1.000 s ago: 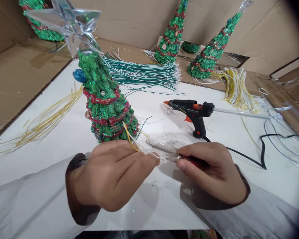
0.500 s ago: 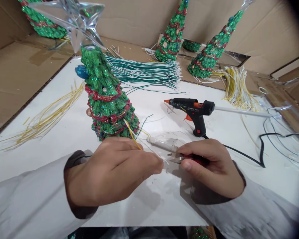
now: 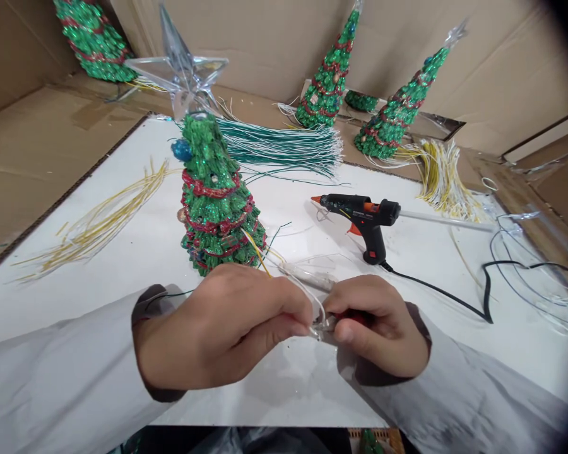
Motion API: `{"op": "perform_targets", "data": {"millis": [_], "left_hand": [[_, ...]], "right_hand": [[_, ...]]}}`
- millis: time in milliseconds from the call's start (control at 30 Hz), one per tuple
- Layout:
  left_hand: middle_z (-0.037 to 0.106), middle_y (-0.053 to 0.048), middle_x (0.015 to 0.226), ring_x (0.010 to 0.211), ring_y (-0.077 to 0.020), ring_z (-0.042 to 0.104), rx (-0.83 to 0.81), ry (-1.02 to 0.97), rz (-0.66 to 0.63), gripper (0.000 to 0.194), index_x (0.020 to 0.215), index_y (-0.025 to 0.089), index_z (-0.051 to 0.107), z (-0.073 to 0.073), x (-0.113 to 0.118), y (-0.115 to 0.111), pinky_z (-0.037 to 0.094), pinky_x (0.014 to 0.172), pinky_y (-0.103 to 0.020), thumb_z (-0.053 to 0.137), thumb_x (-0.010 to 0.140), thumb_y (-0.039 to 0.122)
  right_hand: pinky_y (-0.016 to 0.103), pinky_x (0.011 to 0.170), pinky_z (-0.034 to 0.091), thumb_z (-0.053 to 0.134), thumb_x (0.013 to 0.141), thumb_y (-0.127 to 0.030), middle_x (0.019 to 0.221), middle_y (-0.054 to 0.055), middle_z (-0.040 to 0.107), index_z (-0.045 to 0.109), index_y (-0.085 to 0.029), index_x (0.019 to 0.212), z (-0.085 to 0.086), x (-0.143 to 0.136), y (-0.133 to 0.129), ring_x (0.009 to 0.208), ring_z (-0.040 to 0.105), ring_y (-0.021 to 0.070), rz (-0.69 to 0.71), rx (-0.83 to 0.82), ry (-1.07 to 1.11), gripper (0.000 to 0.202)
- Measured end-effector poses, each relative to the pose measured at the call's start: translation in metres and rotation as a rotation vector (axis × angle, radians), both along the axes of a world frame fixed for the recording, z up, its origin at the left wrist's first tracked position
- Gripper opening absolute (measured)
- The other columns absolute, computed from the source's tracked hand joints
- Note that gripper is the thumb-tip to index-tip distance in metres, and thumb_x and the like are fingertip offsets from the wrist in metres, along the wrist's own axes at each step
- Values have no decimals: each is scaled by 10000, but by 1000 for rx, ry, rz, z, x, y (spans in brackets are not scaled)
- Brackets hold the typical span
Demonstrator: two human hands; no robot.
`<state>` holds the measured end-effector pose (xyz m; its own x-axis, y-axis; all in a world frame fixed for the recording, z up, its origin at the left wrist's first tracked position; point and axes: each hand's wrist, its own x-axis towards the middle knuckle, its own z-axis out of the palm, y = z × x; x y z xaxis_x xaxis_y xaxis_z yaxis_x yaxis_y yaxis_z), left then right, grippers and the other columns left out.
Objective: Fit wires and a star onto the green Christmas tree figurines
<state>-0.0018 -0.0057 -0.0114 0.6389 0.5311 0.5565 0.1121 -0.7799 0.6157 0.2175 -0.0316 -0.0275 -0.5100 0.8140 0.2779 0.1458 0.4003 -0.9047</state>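
A glittery green tree [image 3: 213, 202] with red garlands and a clear star [image 3: 184, 72] stands behind my left hand [image 3: 231, 328]. White and yellow wires come out of its lower right side. My left hand is closed, pinching the end of a white wire [image 3: 315, 296] between thumb and finger. In my right hand [image 3: 378, 328], red-handled pliers are gripped, mostly covered by the fingers. Their metal jaws [image 3: 329, 321] meet the wire at my left fingertips. A clear glue stick [image 3: 307, 275] lies just behind the hands.
A black glue gun [image 3: 366, 217] lies right of centre, its cord trailing right. Green and white wires [image 3: 279, 148] are bundled behind; yellow and white wires [image 3: 99, 221] lie left, more [image 3: 445, 180] right. Other trees [image 3: 326, 82] stand along the cardboard [image 3: 265, 50].
My right hand has moved left, bringing the pliers to the wire at my left fingertips. The white wire now bends in a loop. The view has shifted slightly, with more of the star showing.
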Motion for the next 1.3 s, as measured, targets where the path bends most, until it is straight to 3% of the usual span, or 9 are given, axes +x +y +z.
{"op": "perform_targets", "data": {"millis": [200, 333, 600, 933, 1300], "left_hand": [[682, 47, 675, 573, -82, 617, 26, 42, -23, 117, 853, 185, 583, 2, -3, 1, 463, 574, -192, 510, 942, 164], [676, 51, 662, 571, -98, 608, 127, 138, -16, 172, 877, 208, 564, 4, -6, 3, 457, 592, -205, 447, 931, 94], [640, 29, 638, 568, -123, 583, 225, 196, -112, 253, 888, 192, 574, 7, -9, 10, 433, 548, -239, 390, 887, 18], [571, 11, 595, 544, -143, 521, 248, 235, -163, 286, 872, 181, 621, 5, -12, 14, 389, 542, -286, 393, 857, 9], [497, 16, 559, 511, -145, 444, 233, 212, -194, 325, 839, 187, 640, 8, -11, 14, 321, 489, -314, 380, 832, -7]], "right_hand": [[210, 399, 301, 571, 904, -401, 502, -33, 467, 625, -159, 697, -1, 3, 0, 433, 357, 71, 72, -138, 3, 323], [211, 401, 290, 573, 901, -406, 492, -44, 419, 611, -158, 683, -3, 5, 0, 437, 331, 69, 119, -245, 22, 332], [210, 406, 283, 573, 894, -423, 496, -46, 389, 607, -159, 657, -1, 5, 3, 455, 332, 75, 218, -403, -14, 356], [187, 410, 241, 621, 864, -301, 513, -55, 379, 589, -140, 642, 2, 5, 4, 474, 306, 52, 265, -498, -13, 276], [181, 416, 236, 632, 856, -300, 511, -57, 369, 584, -134, 634, 4, 4, 4, 471, 305, 47, 300, -544, 8, 281]]}}
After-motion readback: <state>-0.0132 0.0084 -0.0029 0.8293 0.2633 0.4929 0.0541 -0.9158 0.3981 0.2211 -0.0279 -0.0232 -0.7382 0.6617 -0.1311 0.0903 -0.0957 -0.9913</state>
